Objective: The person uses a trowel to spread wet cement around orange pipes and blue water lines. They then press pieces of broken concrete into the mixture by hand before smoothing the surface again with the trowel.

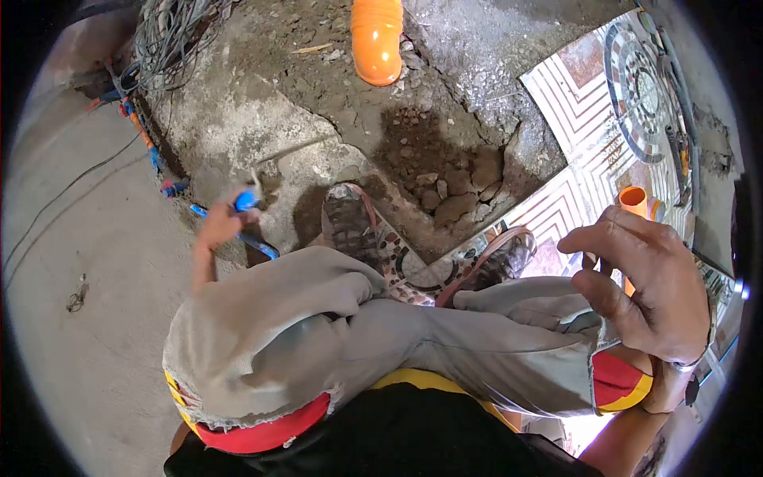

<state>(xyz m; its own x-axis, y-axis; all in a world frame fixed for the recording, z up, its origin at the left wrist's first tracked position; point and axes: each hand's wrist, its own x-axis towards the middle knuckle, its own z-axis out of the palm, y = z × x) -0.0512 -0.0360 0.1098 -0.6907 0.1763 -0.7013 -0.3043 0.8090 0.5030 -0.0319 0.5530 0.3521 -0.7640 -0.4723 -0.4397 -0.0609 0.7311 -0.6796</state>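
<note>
My left hand (220, 226) is low beside the wall at the left, its fingers closed round a small bright blue piece (245, 199) with a thin pale tip pointing up. What kind of piece it is, I cannot tell. A blue pipe (261, 246) runs close to the floor behind and below that hand. Over my right knee hangs my right hand (648, 278), its fingers loosely curled and thumb apart, holding nothing. An orange pipe (633, 198) stands just beyond it, partly hidden by the fingers.
A large orange pipe bend (377, 44) rises from the broken concrete floor. Ahead of my shoes (350, 222) lies a dug-out hole (441, 171) with dirt and rubble. Patterned tiles (572, 103) cover the right side. Bundled grey wires (171, 40) hang at the upper left.
</note>
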